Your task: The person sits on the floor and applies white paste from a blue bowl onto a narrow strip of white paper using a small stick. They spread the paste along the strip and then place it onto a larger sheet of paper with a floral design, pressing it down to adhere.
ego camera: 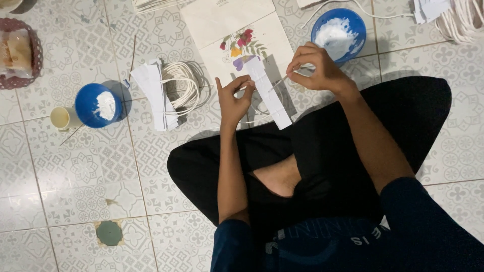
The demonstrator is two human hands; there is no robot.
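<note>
I sit cross-legged on a patterned tile floor. My left hand (233,98) pinches the upper part of a long white paper strip (268,93), which hangs slanted above my lap. My right hand (315,67) holds a thin stick (279,83) whose tip touches the strip. In front of the hands lies a cream paper sheet with pressed flowers (245,44). A blue bowl of white paste (339,34) sits just beyond my right hand.
At my left lie a stack of white paper strips (154,93) and a coil of white cord (184,86). Farther left stand a second blue bowl of paste (98,105), a small cream cup (61,118) and a pink basket (19,53). More cord (461,20) lies top right.
</note>
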